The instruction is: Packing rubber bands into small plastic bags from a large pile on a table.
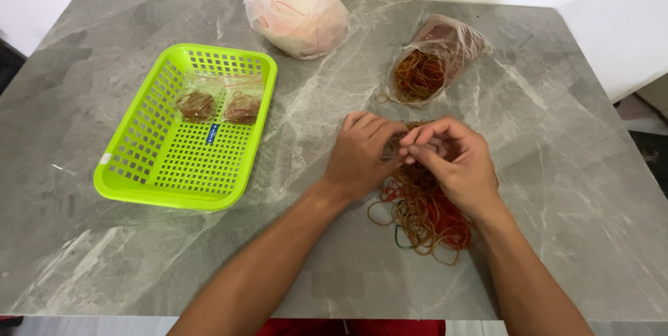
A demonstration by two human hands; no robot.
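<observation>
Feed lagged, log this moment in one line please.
left hand: pinching small bundle of bands | right hand: same bundle | band pile: under hands | open bag: behind | basket: two packets

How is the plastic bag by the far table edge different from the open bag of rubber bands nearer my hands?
The white knotted bag is shut, rounded and cloudy. The clear open bag lies on its side, its mouth spilling brownish rubber bands. Both are thin plastic on the grey table.

Sitting on the table: one green basket holding two small packets of bands, two plastic bags, one loose band pile, two hands working.
</observation>
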